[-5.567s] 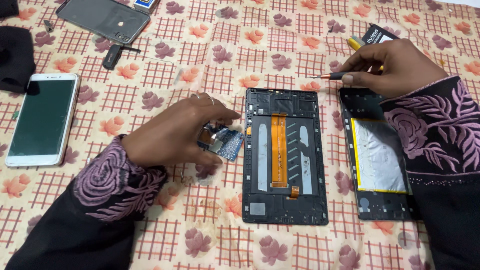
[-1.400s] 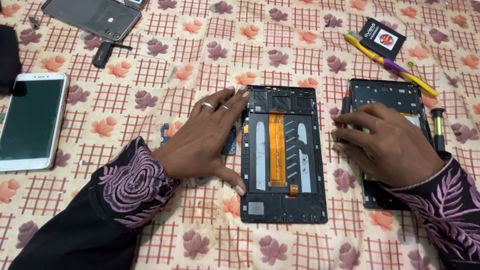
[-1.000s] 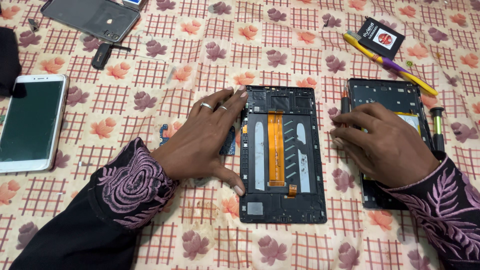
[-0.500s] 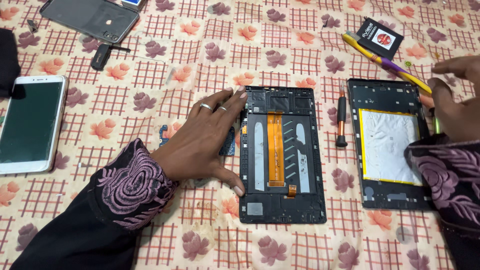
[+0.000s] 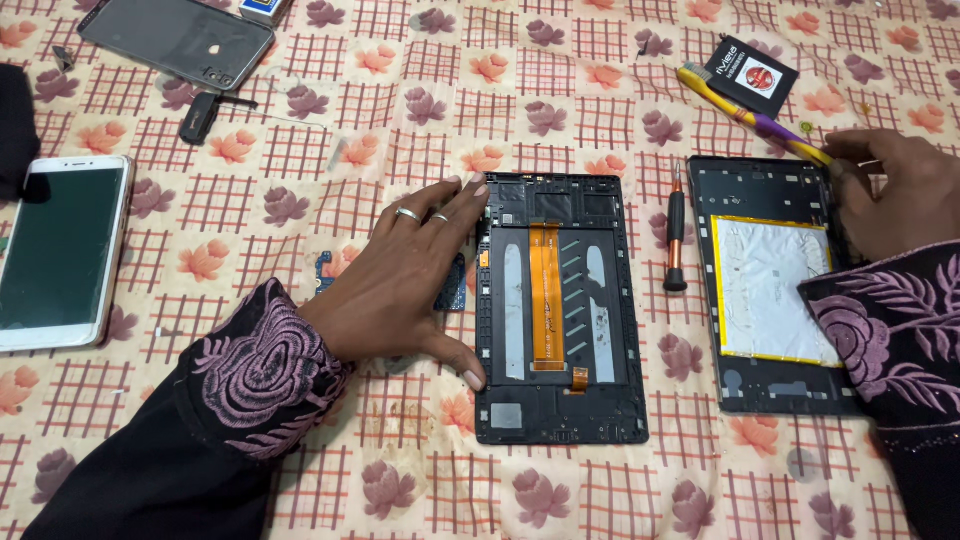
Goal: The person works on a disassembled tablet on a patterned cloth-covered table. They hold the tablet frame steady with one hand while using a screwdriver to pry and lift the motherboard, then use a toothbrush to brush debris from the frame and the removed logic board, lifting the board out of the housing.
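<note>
Since half a second ago my right hand [image 5: 895, 195] has drawn a little further toward the top right corner of the second panel, while my left hand [image 5: 405, 285] has not shifted at all. I keep the left hand flat, fingers spread and closed on nothing, its fingertips and thumb touching the left edge of the open tablet frame [image 5: 558, 310], which I judge pins the frame so it cannot slide on the patterned cloth [image 5: 300, 150] covering the tabletop. Under that palm a small blue circuit board [image 5: 328, 270] peeks out, sheltered beside the frame. The orange ribbon cable [image 5: 546, 295] runs down the frame's middle, face up and exposed. To the right of that grip, a black-and-orange screwdriver [image 5: 677, 235] lies in the gap between the frame and the back panel [image 5: 770, 285] with its silver battery, parked within reach of either hand. My right hand rests curled at that panel's upper right corner, by the yellow-and-purple pry tool [image 5: 745, 112]; whether the fingers pinch anything I cannot tell. Well left of the left hand lies a white phone [image 5: 60, 250], set apart.
</note>
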